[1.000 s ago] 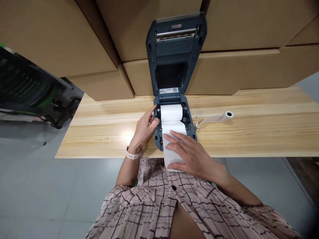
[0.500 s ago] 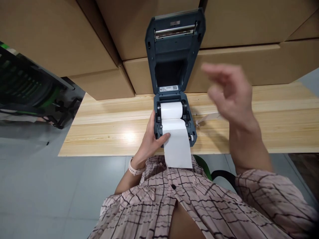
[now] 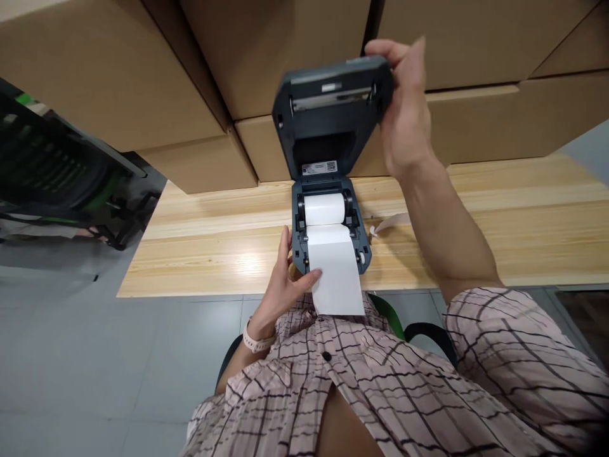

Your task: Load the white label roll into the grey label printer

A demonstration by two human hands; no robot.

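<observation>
A dark blue-grey label printer [image 3: 363,245] sits by the table's front edge with its lid [image 3: 328,124] tilted up. Inside is a white label roll [image 3: 325,209]. From it a paper strip [image 3: 337,279] runs forward and hangs past the printer's front. My left hand [image 3: 280,289] is at the front left corner, thumb on the strip and fingers along the printer's side, partly hidden. My right hand [image 3: 405,114] grips the lid's upper right corner, its fingertips behind the lid.
Cardboard boxes [image 3: 190,162] line the back of the wooden table [image 3: 209,235]. A curled paper scrap [image 3: 392,222] lies right of the printer. At the far left stands a dark chair-like object [image 3: 61,165] with a wheeled base.
My right hand has moved up and left from beside the printer onto the lid's corner. The lid has tipped forward and down somewhat. My left thumb stays on the strip.
</observation>
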